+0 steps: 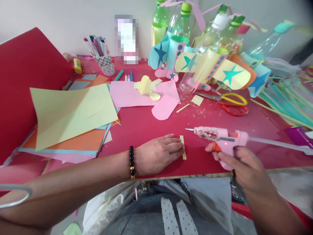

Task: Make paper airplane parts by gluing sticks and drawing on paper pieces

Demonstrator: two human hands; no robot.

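My left hand (160, 153) lies palm down near the table's front edge, its fingers stretched out flat. Its fingertips rest on a narrow yellow paper strip (184, 153) that sits upright across the view. In my right hand (246, 166) is a pink hot glue gun (227, 143), gripped by the handle with a finger at the orange trigger. The metal nozzle points left, above and right of the strip. A small red light glows on the gun's side, and a clear glue stick (274, 142) runs out of its back.
Scissors (230, 99), a pink paper piece (166, 107) and a yellow square (197, 100) lie beyond my hands. Bottles with paper fins (187, 27) crowd the back right. Coloured sheets (73, 114) are stacked left, beside a pen cup (105, 63). Thin strips (288, 98) spread at right.
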